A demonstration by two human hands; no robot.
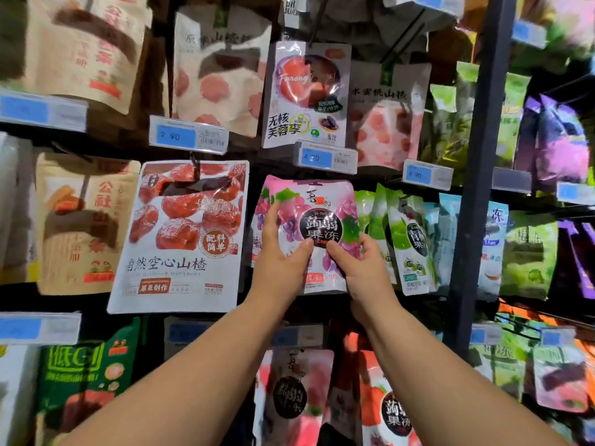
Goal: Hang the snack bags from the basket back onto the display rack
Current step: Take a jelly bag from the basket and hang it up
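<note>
We hold the pink bag up against the rack in its middle row, upright, its top edge just under a blue price tag. Our left hand grips the bag's lower left part, thumb pressed on the front and one finger stretched up along the left side. Our right hand pinches the lower right part, thumb on the front, the other fingers curled round the edge. Whether the bag's top sits on a hook we cannot tell; that spot is blurred, perhaps hidden by the tag.

The rack is dark, with a thick upright post on the right and thin pegs carrying rows of hanging bags, each row fronted by clear tag holders with blue labels. The light is dim and the picture's edges smear.

The pink bag is glossy plastic, printed with grapes, green leaves and a round black badge. Just left hangs a large white bag showing red fruit, flat and slightly tilted. Just right, green bags crowd close, touching our bag's edge. Above hangs a plum bag; below, between our forearms, hang reddish bags with the same black badge.
</note>
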